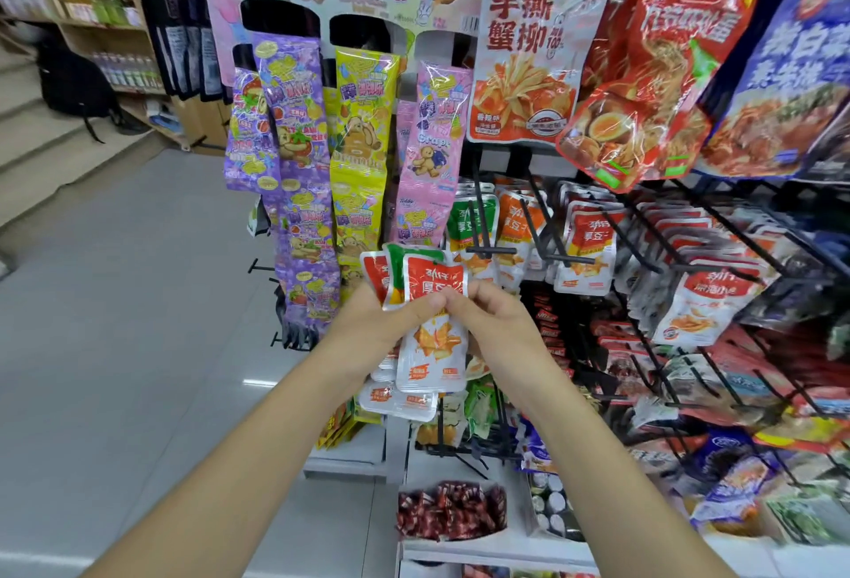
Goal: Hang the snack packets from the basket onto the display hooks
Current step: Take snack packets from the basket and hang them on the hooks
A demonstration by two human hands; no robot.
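Head cam showed both hands raised before the rack. Left hand (391, 317) gripped a fanned bunch of packets (381, 276), thumb laid across the front. Right hand (494, 317) pinched the front orange packet (434, 347) by its right edge. Basket wasn't in view. Step, as I judged it: peeling one pkt off the bunch. Doing it well meant sliding it out sideways w/ the left thumb easing off, so the rest didn't slip, then regripping near the top and lining its hole w/ the nearest hook (492, 250), up-right, beside the matching hung packets (517, 221). Hole was hard to make out.
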